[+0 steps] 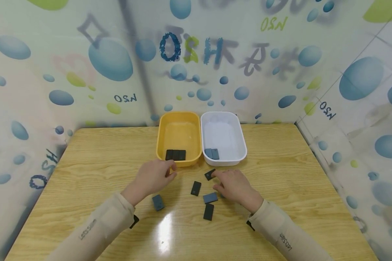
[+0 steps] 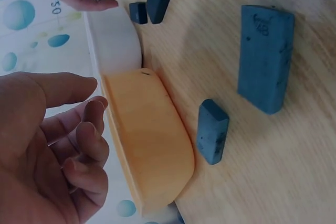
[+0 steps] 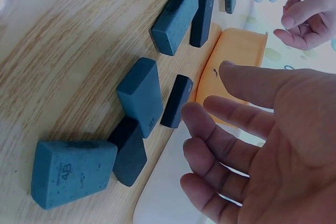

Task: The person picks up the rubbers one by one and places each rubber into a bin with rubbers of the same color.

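Note:
Rectangular erasers, some black and some blue, lie on the table. My left hand (image 1: 151,177) hovers by the front rim of the yellow bin (image 1: 161,136), fingers loosely bent, holding nothing. Over the table before the white bin (image 1: 241,145) is my right hand (image 1: 235,186), also holding nothing, as the right wrist view shows. In the head view its fingertips overlap a black eraser (image 1: 208,175). Nearby lie another black eraser (image 1: 196,188), a blue eraser (image 1: 210,198) and a lower black eraser (image 1: 208,212). A blue eraser (image 1: 158,202) sits below my left hand.
Black erasers (image 1: 175,155) stand in a row inside the yellow bin; two blue erasers (image 1: 212,153) are in the white one. Dark erasers peek out beside the left sleeve (image 1: 114,214) and the right sleeve (image 1: 277,224). A patterned curtain (image 1: 196,83) hangs behind the table.

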`<state>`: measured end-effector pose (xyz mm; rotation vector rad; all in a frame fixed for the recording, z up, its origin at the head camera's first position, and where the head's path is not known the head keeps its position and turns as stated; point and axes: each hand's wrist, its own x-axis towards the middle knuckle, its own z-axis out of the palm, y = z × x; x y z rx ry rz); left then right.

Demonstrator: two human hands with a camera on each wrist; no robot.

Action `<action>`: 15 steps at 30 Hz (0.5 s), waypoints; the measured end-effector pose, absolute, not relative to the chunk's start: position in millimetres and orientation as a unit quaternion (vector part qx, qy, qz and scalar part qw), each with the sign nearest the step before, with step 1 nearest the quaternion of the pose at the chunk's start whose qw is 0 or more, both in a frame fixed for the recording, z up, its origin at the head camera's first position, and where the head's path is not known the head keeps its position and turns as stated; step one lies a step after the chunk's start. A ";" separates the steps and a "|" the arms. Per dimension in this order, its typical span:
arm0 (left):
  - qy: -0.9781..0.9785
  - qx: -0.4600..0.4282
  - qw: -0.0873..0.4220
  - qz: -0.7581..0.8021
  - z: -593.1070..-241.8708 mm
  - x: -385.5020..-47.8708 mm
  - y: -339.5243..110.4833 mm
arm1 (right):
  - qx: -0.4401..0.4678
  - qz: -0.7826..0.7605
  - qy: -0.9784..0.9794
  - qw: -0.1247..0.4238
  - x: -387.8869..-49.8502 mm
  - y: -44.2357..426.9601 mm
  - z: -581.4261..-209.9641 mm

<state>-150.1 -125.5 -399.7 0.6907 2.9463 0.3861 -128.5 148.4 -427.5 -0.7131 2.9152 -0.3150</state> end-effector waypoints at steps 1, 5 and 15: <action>0.965 0.224 0.050 0.127 -401.0 -149.3 -125.4 | -0.237 -0.104 0.964 0.061 -128.4 148.6 -427.7; 0.965 0.211 0.080 0.130 -406.8 -147.0 -124.8 | -0.236 -0.101 0.964 0.062 -128.5 149.2 -428.5; 0.966 0.200 0.101 0.126 -417.1 -143.7 -127.1 | -0.236 -0.104 0.964 0.065 -129.1 151.1 -428.5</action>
